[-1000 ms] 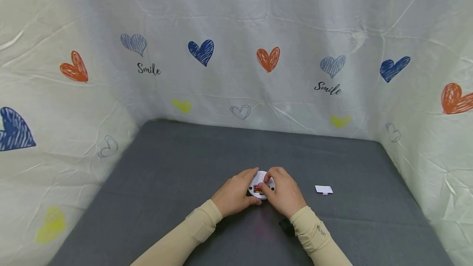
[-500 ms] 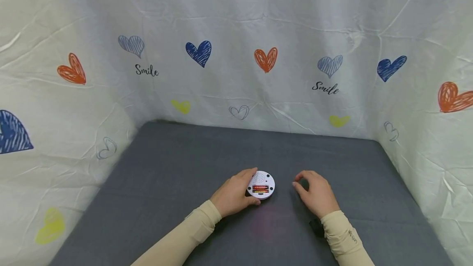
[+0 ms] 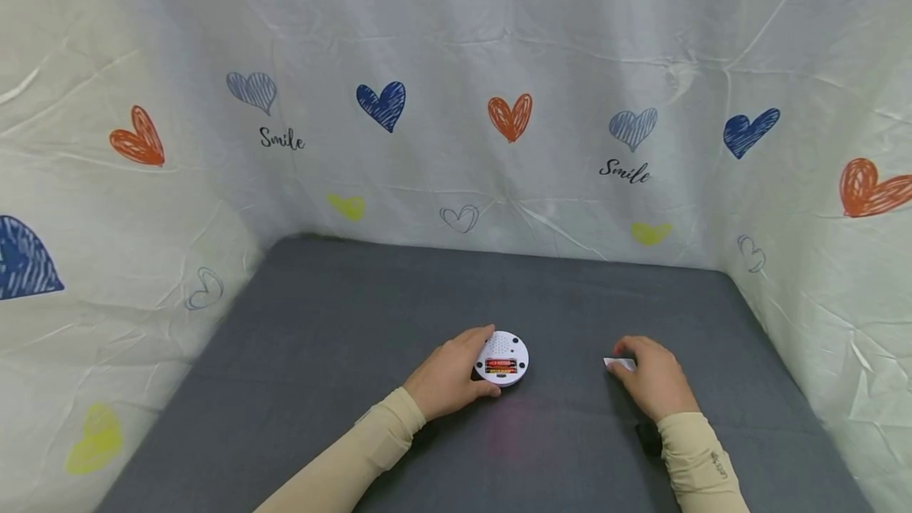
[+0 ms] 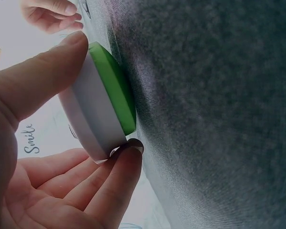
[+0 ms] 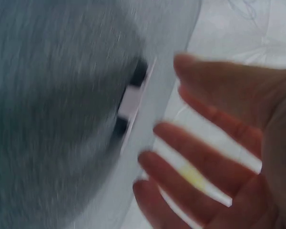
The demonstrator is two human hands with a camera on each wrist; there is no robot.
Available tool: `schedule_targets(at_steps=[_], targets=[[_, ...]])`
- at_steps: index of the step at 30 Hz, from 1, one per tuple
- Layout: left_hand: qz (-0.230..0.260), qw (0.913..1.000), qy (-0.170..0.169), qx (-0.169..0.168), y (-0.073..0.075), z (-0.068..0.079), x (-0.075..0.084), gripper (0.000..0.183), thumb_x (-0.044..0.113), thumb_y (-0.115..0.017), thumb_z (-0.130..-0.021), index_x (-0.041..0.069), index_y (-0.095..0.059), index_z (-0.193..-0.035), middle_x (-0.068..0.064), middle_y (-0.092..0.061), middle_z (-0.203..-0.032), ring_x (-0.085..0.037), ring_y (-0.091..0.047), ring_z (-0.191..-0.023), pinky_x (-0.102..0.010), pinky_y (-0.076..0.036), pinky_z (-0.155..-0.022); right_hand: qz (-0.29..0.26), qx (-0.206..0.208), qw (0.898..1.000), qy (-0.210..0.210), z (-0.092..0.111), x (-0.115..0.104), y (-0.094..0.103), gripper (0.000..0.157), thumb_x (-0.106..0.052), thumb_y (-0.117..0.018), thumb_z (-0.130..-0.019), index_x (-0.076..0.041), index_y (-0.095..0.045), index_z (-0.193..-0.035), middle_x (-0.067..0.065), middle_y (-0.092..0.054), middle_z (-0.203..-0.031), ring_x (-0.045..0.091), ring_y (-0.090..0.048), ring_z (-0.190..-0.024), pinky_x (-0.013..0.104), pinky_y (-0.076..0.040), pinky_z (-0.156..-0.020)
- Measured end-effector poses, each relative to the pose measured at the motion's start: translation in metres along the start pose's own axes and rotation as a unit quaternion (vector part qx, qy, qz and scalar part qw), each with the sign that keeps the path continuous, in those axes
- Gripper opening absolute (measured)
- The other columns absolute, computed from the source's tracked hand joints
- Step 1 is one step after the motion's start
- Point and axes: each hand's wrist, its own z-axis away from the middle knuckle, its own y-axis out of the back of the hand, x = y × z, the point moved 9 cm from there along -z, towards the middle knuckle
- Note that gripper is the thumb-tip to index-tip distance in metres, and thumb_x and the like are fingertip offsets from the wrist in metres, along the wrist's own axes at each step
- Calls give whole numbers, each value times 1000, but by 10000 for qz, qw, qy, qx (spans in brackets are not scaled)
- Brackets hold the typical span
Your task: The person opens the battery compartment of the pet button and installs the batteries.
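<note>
A round white device (image 3: pixel 507 347) with small holes and an open battery compartment lies back side up on the grey cloth. Red batteries (image 3: pixel 501 366) fill that compartment. Its underside is green, as the left wrist view shows. My left hand (image 3: pixel 449 376) grips the device's rim from the left, thumb on one side and fingers on the other. Over to the right, my right hand (image 3: pixel 657 380) hovers at the flat white battery cover (image 3: pixel 614 362), which has a small tab. In the right wrist view the thumb and fingers are spread, apart from the cover (image 5: pixel 131 102).
Dark grey cloth (image 3: pixel 370 299) covers the table. White curtains printed with hearts (image 3: pixel 510 117) and "Smile" hang at the back and both sides. A small black object (image 3: pixel 647 440) sits at the right wrist.
My right hand has left the batteries in the device and moved right to the battery cover. The left hand has stayed on the device, which has not moved on the cloth.
</note>
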Motion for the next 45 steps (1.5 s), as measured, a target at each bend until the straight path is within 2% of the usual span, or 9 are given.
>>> schedule_targets(at_steps=[6,15,26,33,38,45], targets=[[64,10000,49,-32,-1,0,0,93,33,-93,-88,3,-46,-162,-14,-55,-162,-31,-58,-147,-49,-49,-121,77,-388,9992,51,0,6,-3,17,-11,-88,-90,-16,-72,-92,7,-75,-103,20,-63,-85,42,-52,-76],[80,9999,129,-50,-1,1,-1,93,33,-93,-88,5,-46,-162,-13,-55,-163,-30,-58,-147,-49,-50,-121,241,-362,9991,25,3,7,-1,17,-6,-86,-90,-15,-72,-90,10,-78,-102,17,-57,-73,37,-47,-65],[139,9997,187,-82,-1,1,-1,92,32,-92,-88,6,-45,-163,-13,-54,-163,-30,-58,-147,-49,-49,-122,293,-337,9990,-23,5,7,-1,19,-4,-88,-87,-13,-71,-87,9,-76,-92,18,-57,-71,38,-47,-64],[123,9998,162,-83,-2,2,-2,92,32,-92,-88,5,-45,-163,-12,-54,-164,-30,-58,-147,-48,-49,-121,483,-321,9983,-69,5,7,-2,15,-6,-86,-89,-12,-72,-87,10,-77,-94,18,-56,-69,37,-46,-61],[91,9998,126,-79,-2,1,-2,92,32,-92,-89,5,-45,-163,-13,-54,-163,-30,-58,-147,-48,-49,-121,539,-101,9982,235,1,-9,-5,13,-7,-84,-90,-13,-72,-88,10,-77,-97,19,-59,-75,42,-51,-67],[65,9999,77,-50,-2,1,-2,92,32,-92,-89,4,-45,-162,-13,-54,-163,-30,-58,-147,-48,-49,-121,437,-26,9964,731,-5,-52,-16,15,-9,-84,-90,-17,-72,-88,5,-75,-94,17,-61,-79,41,-54,-73]])
